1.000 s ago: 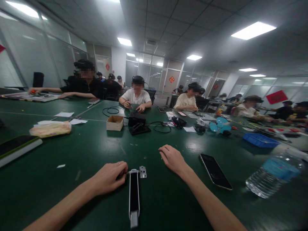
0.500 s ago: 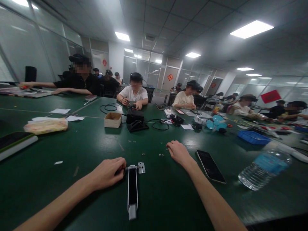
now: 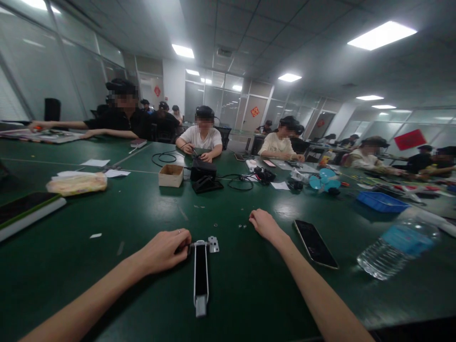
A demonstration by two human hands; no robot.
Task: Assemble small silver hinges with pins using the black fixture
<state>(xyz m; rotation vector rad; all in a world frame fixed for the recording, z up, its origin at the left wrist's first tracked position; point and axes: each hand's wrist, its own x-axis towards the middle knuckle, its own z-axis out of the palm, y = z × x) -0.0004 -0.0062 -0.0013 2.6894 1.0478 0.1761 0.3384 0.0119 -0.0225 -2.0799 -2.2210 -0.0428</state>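
A white-edged black bar device [image 3: 201, 278] lies lengthwise on the green table, with a small metal bracket [image 3: 213, 244] at its far right end. My left hand [image 3: 171, 251] is closed at the device's far left end, its fingers curled round a part there that is mostly hidden. To the right, my right hand [image 3: 264, 223] rests on the table with its fingers curled together at the tips; what they pinch, if anything, is too small to name. Two small nuts [image 3: 242, 226] lie just left of it, and a small ring [image 3: 215, 225] is farther left.
A phone [image 3: 315, 243] and a water bottle [image 3: 397, 247] are on the right, with a blue tray [image 3: 382, 201] behind. Ahead stand a small open box [image 3: 171, 175] and a black device with cables [image 3: 204, 173]. A green-edged tablet [image 3: 28, 209] lies left. Several people sit beyond.
The view has shifted slightly, moving the table items a little rightward in the picture. Both hands keep nearly the same places and poses.
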